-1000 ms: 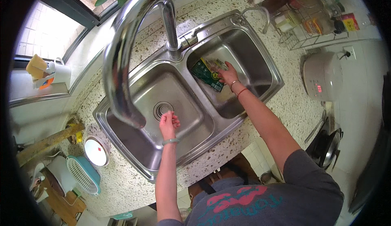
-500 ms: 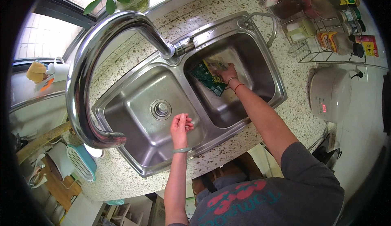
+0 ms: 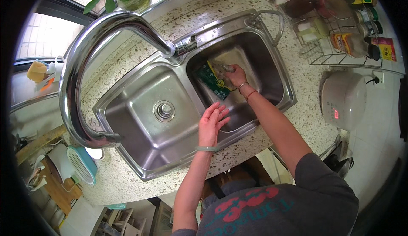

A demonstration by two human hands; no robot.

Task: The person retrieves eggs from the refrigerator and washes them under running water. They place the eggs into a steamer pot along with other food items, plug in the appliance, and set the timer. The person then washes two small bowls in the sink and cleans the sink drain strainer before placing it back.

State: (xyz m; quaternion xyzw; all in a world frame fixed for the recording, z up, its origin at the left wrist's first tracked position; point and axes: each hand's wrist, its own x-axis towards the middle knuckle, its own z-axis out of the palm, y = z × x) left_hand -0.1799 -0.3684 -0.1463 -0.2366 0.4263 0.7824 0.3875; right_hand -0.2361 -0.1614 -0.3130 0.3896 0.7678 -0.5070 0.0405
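Observation:
A green and yellow plastic food packet (image 3: 216, 82) with a see-through part lies in the right basin of a steel double sink (image 3: 187, 89). My right hand (image 3: 237, 75) reaches into that basin, its fingers closed on the packet's see-through side. Something small and greyish shows at the fingertips, too unclear to name. Over the divider's near end and the right basin's near left edge hovers my left hand (image 3: 211, 119), empty, with its fingers apart. It wears a pale green bangle (image 3: 208, 149).
A tall chrome faucet (image 3: 70, 87) arches over the left side, its spout near the left basin's edge. To the right stand a wire rack (image 3: 323, 57) of jars and a white rice cooker (image 3: 344, 100). A blue basket (image 3: 81, 164) sits at the left.
My left hand has moved right from the left basin towards the right one, and its fingers have spread. The right hand stays at the packet. The view has shifted slightly.

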